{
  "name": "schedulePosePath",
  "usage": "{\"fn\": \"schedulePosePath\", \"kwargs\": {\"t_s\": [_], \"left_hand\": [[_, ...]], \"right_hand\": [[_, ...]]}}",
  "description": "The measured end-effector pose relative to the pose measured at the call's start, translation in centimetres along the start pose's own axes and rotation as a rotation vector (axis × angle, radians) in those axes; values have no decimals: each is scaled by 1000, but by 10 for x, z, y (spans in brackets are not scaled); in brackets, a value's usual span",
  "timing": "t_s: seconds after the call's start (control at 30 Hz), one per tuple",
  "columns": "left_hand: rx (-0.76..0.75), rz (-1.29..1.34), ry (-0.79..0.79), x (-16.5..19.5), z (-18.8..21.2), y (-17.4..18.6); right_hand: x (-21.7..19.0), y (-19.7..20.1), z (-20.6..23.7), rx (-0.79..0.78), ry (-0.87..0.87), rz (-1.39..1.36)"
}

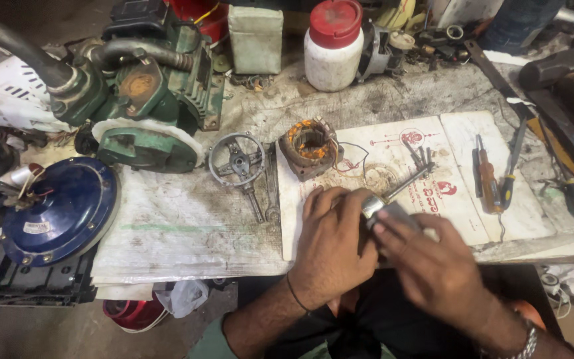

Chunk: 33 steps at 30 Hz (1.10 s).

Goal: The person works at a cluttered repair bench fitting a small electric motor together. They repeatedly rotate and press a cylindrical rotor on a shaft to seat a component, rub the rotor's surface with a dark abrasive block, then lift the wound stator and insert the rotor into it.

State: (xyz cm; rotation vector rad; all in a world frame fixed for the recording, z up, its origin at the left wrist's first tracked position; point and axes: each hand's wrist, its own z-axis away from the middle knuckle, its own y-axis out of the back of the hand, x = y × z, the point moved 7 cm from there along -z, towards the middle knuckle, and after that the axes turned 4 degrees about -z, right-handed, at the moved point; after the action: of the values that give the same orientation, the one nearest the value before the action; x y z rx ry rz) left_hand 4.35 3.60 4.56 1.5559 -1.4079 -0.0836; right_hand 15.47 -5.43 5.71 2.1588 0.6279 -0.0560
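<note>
Cluttered workbench [187, 233]: both hands [333, 242] grip, seemingly, a motor rotor [383, 206]

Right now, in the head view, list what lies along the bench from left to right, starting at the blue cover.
Blue cover → spoked ring → copper-wound stator → metal shaft held by both hands → screwdrivers.
</note>
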Motion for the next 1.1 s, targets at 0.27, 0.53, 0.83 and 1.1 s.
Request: {"fn": "schedulePosePath", "kwargs": {"t_s": [0.27,0.53,0.83,1.1], "left_hand": [[113,-69,4,-1,3,4],[158,-70,-13,-4,7,5],[164,-97,-6,-3,8,6],[167,-80,-18,1,6,9]], "right_hand": [[1,-2,2,10,-31,36],[-6,1,-3,-14,-9,19],[-1,2,-1,-15,-44,54],[4,6,-5,8,-138,126]]}}
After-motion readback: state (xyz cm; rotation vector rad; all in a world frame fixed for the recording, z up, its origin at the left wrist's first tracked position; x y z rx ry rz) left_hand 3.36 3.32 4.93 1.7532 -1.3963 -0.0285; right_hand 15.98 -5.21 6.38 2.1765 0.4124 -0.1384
